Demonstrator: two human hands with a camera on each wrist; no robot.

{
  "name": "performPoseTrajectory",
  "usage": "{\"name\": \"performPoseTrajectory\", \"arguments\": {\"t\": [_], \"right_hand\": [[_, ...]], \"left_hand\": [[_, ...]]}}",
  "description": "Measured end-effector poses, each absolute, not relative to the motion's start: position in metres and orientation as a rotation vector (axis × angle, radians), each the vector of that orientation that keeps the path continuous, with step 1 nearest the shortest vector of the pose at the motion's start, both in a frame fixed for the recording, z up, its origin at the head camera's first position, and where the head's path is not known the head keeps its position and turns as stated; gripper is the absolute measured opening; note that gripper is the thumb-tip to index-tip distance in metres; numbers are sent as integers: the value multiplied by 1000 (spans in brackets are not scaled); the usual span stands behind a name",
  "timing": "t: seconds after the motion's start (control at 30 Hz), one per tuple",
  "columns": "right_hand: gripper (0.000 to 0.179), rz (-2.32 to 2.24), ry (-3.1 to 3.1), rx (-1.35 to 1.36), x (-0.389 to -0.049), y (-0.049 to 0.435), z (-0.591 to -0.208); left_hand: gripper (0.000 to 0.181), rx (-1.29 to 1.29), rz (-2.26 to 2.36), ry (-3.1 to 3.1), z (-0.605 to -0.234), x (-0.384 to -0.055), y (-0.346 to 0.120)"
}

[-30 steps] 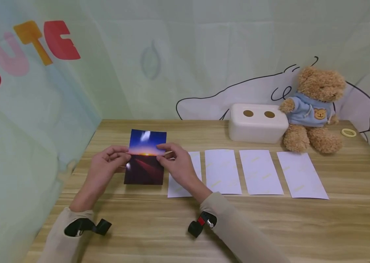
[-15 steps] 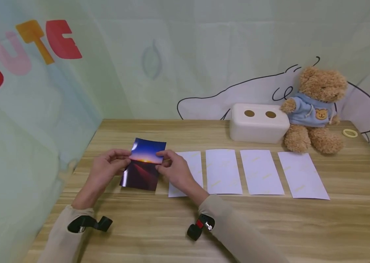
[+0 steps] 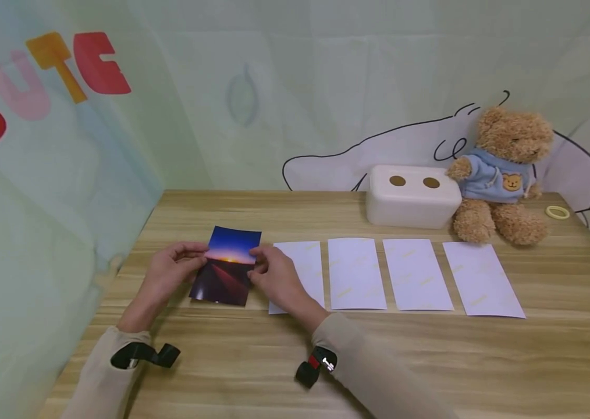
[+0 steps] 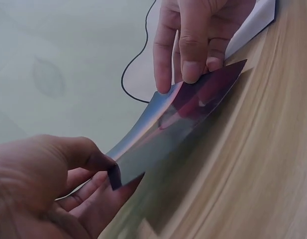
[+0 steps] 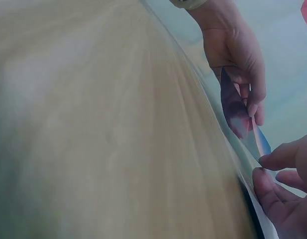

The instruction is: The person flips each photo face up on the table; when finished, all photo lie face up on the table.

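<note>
A glossy photo print (image 3: pixel 226 278) with a blue sky, a glowing horizon and a dark foreground is at the left of the table. My left hand (image 3: pixel 170 271) pinches its left edge, thumb on top and fingers beneath, as the left wrist view shows. At the opposite edge my right hand (image 3: pixel 279 278) holds the print between thumb and forefinger. The print (image 4: pixel 193 107) bends slightly between the hands, close over the wood in the left wrist view. Part of a white sheet (image 3: pixel 308 265) lies behind the right hand, partly covered by it.
Right of the hands, more white sheets (image 3: pixel 356 273) with faint yellow marks lie in a row. A white box (image 3: pixel 412 201) with two brown ovals stands behind them, beside a teddy bear (image 3: pixel 507 174) in a blue hoodie. A yellow ring (image 3: pixel 557 212) lies at the far right.
Both hands have brought the photo print nearer the person and lower toward the table. It turned a little and now sits slightly left. The sheets, box and bear stay put.
</note>
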State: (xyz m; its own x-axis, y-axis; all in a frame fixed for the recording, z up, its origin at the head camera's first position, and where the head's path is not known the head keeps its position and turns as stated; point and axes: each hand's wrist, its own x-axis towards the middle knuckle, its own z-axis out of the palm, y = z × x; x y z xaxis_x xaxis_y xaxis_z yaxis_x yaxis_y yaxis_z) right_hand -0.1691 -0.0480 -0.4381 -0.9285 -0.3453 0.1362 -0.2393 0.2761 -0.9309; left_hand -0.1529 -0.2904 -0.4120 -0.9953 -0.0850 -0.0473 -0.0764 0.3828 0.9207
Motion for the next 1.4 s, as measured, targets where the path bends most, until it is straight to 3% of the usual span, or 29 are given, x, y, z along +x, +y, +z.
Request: {"name": "performPoseTrajectory", "arguments": {"t": [0.53,1.4], "right_hand": [[32,-1695,2585,-557,-167,-55,-441],[37,-1652,2625,-594,-166,-57,-441]], "left_hand": [[24,85,-1503,-2748,-420,-154,-294],[23,80,-1360,-2793,-419,-152,-297]]}}
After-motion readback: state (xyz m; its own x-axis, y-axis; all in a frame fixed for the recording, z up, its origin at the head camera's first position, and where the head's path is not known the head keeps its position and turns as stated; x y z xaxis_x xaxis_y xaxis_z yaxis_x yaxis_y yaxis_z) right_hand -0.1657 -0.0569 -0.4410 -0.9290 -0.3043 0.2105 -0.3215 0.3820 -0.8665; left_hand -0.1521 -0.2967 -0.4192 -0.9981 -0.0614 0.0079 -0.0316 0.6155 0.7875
